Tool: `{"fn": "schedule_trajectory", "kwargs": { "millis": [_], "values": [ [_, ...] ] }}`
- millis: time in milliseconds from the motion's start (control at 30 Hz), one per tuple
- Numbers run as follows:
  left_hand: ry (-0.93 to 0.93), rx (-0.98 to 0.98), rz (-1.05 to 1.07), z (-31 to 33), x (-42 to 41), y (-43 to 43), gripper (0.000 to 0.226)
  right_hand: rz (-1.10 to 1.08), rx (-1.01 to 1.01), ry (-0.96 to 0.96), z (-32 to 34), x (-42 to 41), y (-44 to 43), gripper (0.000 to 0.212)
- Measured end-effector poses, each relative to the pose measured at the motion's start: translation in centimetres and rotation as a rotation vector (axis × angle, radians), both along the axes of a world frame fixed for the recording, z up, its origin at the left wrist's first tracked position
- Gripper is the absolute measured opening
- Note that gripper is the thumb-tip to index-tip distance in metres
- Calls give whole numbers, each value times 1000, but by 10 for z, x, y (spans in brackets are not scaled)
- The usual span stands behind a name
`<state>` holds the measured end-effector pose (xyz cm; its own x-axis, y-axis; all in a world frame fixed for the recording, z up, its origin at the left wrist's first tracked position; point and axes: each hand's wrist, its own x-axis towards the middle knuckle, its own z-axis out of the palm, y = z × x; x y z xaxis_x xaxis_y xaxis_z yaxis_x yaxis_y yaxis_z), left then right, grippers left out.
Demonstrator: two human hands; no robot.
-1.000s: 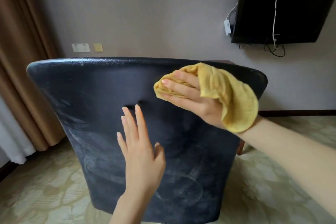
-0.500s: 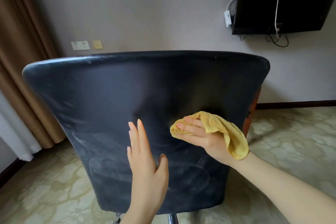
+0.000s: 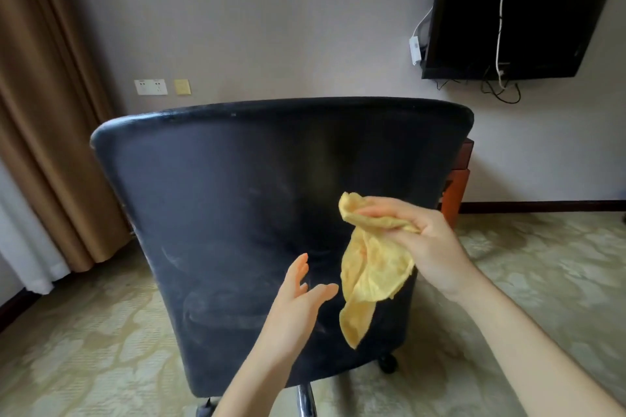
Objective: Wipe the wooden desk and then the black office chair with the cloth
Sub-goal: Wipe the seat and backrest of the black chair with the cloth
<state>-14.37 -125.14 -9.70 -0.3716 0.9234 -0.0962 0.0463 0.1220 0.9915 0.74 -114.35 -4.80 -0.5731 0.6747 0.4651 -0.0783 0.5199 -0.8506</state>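
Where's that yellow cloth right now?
In the head view the yellow cloth hangs right of centre, gripped by the right hand, in front of the black office chair backrest and just right of the open left hand.

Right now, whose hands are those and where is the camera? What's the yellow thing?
There is no machine, just a person. One camera sits on their head, looking forward and down at their own two hands. The right hand pinches a yellow cloth, which hangs loose. The left hand is open beside it and holds nothing. In front stands the back of a black office chair on a patterned carpet. A dark screen hangs on the wall. A bit of wooden desk peeks out behind the chair.
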Motion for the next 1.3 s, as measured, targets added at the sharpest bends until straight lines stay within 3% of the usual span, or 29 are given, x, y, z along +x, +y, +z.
{"fn": "schedule_trajectory", "kwargs": {
  "millis": [200, 367, 433, 533, 667, 733, 800, 867, 967, 1067, 1167, 1300],
  "values": [
    [13, 8, -139, 4, 1, -2, 22, -11, -145, 223, 0, 0, -16, 48],
    [-74, 12, -194, -3, 2, 1, 52, 156, -288, 309, -7, -6, -31, 32],
    [-82, 37, -241, -6, 2, 2, 36, 157, -300, 314, -10, -10, -32, 33],
    [-34, 92, -146, -8, -3, -2, 20, -68, -25, 157, -17, -15, -30, 48],
    [-17, 167, -51, 0, -18, -7, 19, -261, 381, -25, -33, -25, -30, 50],
    [-87, 200, -61, 7, -29, -11, 22, -250, 704, -74, -41, -34, -32, 41],
    [-138, 245, -114, 16, -41, -15, 24, -171, 946, -97, -45, -45, -36, 44],
    [-165, 294, -167, 23, -54, -22, 28, -128, 1106, -104, -46, -58, -36, 55],
    [-204, 357, -173, 27, -74, -35, 27, -167, 1299, -46, -43, -78, -30, 49],
    [-184, 418, -42, 26, -97, -53, 29, -190, 1447, 33, -28, -105, -24, 35],
    [-65, 459, 286, 20, -125, -71, 23, -250, 1604, 120, 2, -143, -20, 29],
    [-16, 360, 619, 5, -166, -82, 49, -397, 1727, 245, 51, -207, -27, 26]
  ]
}}
